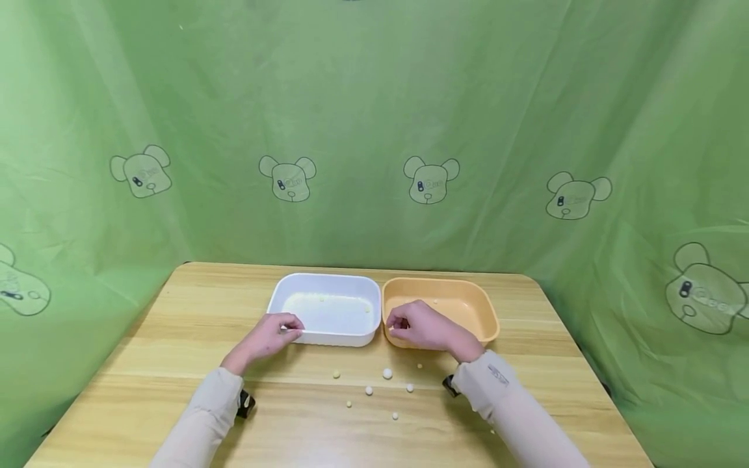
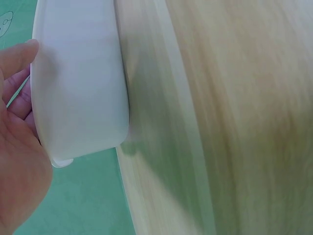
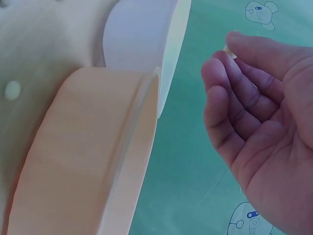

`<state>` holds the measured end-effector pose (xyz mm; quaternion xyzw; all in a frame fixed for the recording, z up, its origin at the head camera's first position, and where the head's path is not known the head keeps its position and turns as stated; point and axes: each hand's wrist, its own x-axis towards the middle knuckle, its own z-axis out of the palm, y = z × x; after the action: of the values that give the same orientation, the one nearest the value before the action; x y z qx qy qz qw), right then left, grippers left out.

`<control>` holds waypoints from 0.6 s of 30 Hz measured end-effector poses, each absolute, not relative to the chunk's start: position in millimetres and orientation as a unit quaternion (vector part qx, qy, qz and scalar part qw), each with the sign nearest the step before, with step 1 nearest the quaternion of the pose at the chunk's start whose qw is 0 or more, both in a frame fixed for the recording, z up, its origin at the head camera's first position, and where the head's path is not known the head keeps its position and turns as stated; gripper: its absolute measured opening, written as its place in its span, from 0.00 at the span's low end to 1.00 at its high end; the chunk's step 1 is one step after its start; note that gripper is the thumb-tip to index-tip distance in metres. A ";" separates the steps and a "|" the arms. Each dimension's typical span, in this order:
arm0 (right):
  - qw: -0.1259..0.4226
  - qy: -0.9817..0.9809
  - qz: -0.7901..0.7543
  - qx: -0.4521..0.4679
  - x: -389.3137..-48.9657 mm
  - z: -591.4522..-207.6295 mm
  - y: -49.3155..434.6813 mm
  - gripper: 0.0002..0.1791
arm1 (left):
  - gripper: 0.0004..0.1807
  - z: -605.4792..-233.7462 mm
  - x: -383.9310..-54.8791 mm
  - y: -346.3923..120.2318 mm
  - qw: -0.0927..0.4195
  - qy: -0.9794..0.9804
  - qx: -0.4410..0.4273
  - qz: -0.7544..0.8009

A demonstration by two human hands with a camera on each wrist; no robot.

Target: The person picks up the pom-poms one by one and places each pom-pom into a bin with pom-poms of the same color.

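A white plastic basin (image 1: 339,339) stands on the table, and my left hand (image 1: 272,335) is at its near left corner. In the left wrist view the thumb lies against the basin's rim and the other fingers reach behind it, so the hand grips the rim; the fingertips are hidden. Over the near left part of the orange basin (image 1: 490,325), my right hand (image 1: 427,326) pinches a small pale yellow ball (image 3: 230,52) between thumb and index finger. A few small balls lie inside the white basin, and a pale one (image 1: 435,301) inside the orange basin.
Several small white and yellowish balls lie on the wooden table (image 1: 304,435) in front of the basins, among them a larger white ball (image 1: 387,374) and a yellow ball (image 1: 336,374). The basins stand side by side. A green curtain (image 1: 363,214) surrounds the table's back and sides.
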<state>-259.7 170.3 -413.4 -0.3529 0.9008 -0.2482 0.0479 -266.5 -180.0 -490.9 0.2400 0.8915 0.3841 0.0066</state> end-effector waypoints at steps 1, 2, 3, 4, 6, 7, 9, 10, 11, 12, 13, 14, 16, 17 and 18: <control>0.052 0.904 -0.248 -0.345 -260.8 -412.9 168.8 0.02 | 0.03 -490.8 -266.3 -180.0 0.007 0.891 0.239 0.386; 0.056 0.905 -0.251 -0.338 -261.7 -412.3 167.4 0.02 | 0.03 -490.9 -266.1 -180.0 0.006 0.891 0.238 0.386; 0.059 0.907 -0.253 -0.333 -262.7 -412.0 166.1 0.03 | 0.03 -491.1 -266.0 -180.1 0.007 0.891 0.237 0.387; 0.061 0.907 -0.255 -0.330 -264.1 -412.0 165.1 0.03 | 0.03 -491.5 -265.9 -180.1 0.007 0.891 0.238 0.388; 0.061 0.906 -0.260 -0.329 -266.5 -411.6 162.9 0.04 | 0.03 -492.0 -265.7 -180.0 0.008 0.890 0.236 0.389; 0.059 0.905 -0.260 -0.330 -268.1 -411.7 162.0 0.05 | 0.03 -492.2 -265.7 -180.1 0.008 0.890 0.236 0.389; 0.053 0.904 -0.262 -0.334 -271.2 -411.7 160.0 0.05 | 0.03 -492.4 -265.3 -180.1 0.008 0.890 0.236 0.389; 0.049 0.904 -0.262 -0.336 -272.8 -411.9 159.0 0.05 | 0.03 -492.5 -265.1 -180.1 0.007 0.890 0.236 0.389; 0.045 0.904 -0.260 -0.336 -274.1 -411.6 158.1 0.05 | 0.03 -492.4 -265.0 -180.1 0.008 0.890 0.235 0.391; 0.041 0.904 -0.258 -0.337 -275.7 -411.7 157.3 0.05 | 0.03 -492.3 -264.9 -180.0 0.007 0.889 0.236 0.392; 0.037 0.905 -0.255 -0.338 -277.3 -411.9 156.4 0.05 | 0.03 -492.4 -265.1 -180.0 0.007 0.889 0.236 0.392; 0.034 0.905 -0.254 -0.339 -278.6 -411.8 155.5 0.05 | 0.03 -492.3 -265.0 -179.9 0.006 0.889 0.237 0.392; 0.029 0.906 -0.251 -0.339 -281.4 -412.2 153.8 0.05 | 0.03 -492.1 -265.2 -179.6 0.005 0.889 0.239 0.390; 0.028 0.907 -0.251 -0.338 -282.8 -412.4 152.9 0.05 | 0.03 -491.9 -265.3 -179.5 0.004 0.889 0.240 0.390; 0.027 0.907 -0.251 -0.337 -284.2 -412.8 151.8 0.05 | 0.03 -491.8 -265.4 -179.3 0.004 0.890 0.240 0.389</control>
<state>-284.2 151.8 -412.8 -0.3366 0.9071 -0.2512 0.0271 -265.4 -179.3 -491.8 0.2400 0.8895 0.3888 0.0039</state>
